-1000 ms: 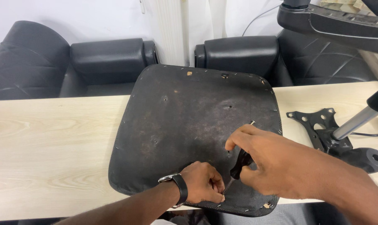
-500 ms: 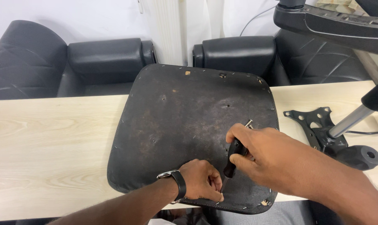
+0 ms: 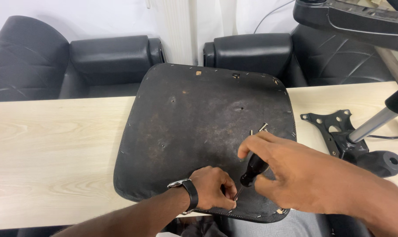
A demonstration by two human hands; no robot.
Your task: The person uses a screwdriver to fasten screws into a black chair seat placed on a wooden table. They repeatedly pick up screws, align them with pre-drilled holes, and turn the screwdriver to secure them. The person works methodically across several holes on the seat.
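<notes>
Seat base [image 3: 194,131], black, underside up, lies on the table [image 3: 49,162]. Right hand [image 3: 295,173] grips a screwdriver [image 3: 250,171] near its front edge; left hand [image 3: 214,188] pinches the tip there. Loose screws [image 3: 262,128] rest nearby.

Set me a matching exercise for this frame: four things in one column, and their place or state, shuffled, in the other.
1. screwdriver
2. loose screws
3. metal chair mechanism plate
4. wristwatch

A. on the wooden table, right of the seat base
B. worn on the left hand's wrist
C. gripped in the right hand, tip by the left hand
D. lying on the black seat base, above the right hand

Pairs: 1-C, 2-D, 3-A, 4-B
</notes>
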